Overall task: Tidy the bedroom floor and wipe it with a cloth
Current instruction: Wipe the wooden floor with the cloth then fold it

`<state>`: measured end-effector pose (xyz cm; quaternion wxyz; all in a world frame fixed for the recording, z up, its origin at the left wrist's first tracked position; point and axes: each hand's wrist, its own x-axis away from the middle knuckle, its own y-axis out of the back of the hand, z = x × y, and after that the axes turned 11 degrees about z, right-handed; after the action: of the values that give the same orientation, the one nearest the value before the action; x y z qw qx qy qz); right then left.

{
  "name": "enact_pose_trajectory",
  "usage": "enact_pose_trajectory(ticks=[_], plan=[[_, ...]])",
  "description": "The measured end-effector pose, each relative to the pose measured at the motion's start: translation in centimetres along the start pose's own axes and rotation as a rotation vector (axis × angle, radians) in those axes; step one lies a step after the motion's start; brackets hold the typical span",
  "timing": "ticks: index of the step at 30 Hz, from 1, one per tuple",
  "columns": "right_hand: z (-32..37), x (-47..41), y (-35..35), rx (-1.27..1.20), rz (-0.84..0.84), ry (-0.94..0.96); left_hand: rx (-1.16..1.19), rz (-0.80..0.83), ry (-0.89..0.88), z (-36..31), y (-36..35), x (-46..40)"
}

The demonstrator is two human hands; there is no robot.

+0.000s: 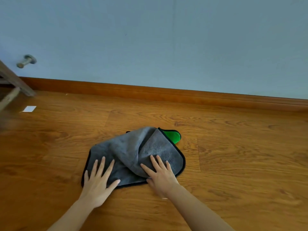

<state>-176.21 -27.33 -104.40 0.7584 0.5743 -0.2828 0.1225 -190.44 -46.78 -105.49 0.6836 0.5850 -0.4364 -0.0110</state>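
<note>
A grey cloth with a black hem and a green underside lies rumpled on the wooden floor, a green corner showing at its far right. My left hand presses flat on the cloth's near left part, fingers spread and straight. My right hand lies flat on the near right part, fingers straight over a raised fold.
A wooden skirting board runs along the blue wall behind the cloth. A door stopper sticks out of the wall at the left. A wooden furniture leg stands at the far left, with a small white paper slip on the floor beside it.
</note>
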Motion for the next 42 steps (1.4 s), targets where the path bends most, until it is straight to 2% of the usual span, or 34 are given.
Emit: enact_pose_trajectory(ticks=[5, 13, 19, 23, 26, 29, 30, 34, 36, 37, 39, 41, 42], plan=[[-3.2, 1.9, -1.1, -0.068, -0.018, -0.142, 0.019, 0.048, 0.036, -5.9, 0.5, -0.9], [-9.5, 7.5, -3.7, -0.195, -0.074, -0.376, -0.011, 0.078, -0.088, -13.0, -0.1, -1.1], [-13.3, 12.9, -6.0, -0.250, -0.093, -0.551, -0.064, 0.104, -0.255, -19.5, -0.9, -0.7], [-14.3, 16.1, -7.5, -0.230, -0.133, -0.607, -0.097, 0.095, -0.322, -22.9, -1.8, -0.1], [-13.9, 17.3, -8.1, -0.219, -0.117, -0.586, -0.149, 0.075, -0.321, -23.4, -2.1, 0.3], [-13.0, 17.1, -9.2, -0.131, -0.284, -0.513, -0.187, -0.055, -0.394, -22.4, -2.7, 0.3], [-12.6, 16.9, -10.1, -0.077, -0.309, -0.479, -0.216, -0.137, -0.444, -21.9, -2.9, 0.2], [-9.2, 17.2, -11.9, 0.054, -0.366, -0.230, -0.303, -0.260, -0.529, -18.4, -4.6, -0.4], [-7.2, 16.8, -12.5, 0.167, -0.392, -0.247, -0.369, -0.265, -0.583, -16.5, -5.5, 0.1], [-6.6, 16.4, -12.9, 0.212, -0.298, -0.242, -0.415, -0.278, -0.615, -15.3, -6.4, 0.4], [-5.3, 14.9, -14.0, 0.200, -0.051, -0.103, -0.527, -0.281, -0.650, -12.4, -8.2, 1.4], [-5.3, 14.1, -13.8, 0.189, 0.282, 0.007, -0.626, -0.232, -0.651, -9.5, -9.5, 2.5], [-4.8, 14.3, -12.8, 0.197, 0.237, 0.026, -0.658, -0.205, -0.647, -8.3, -9.6, 2.9]])
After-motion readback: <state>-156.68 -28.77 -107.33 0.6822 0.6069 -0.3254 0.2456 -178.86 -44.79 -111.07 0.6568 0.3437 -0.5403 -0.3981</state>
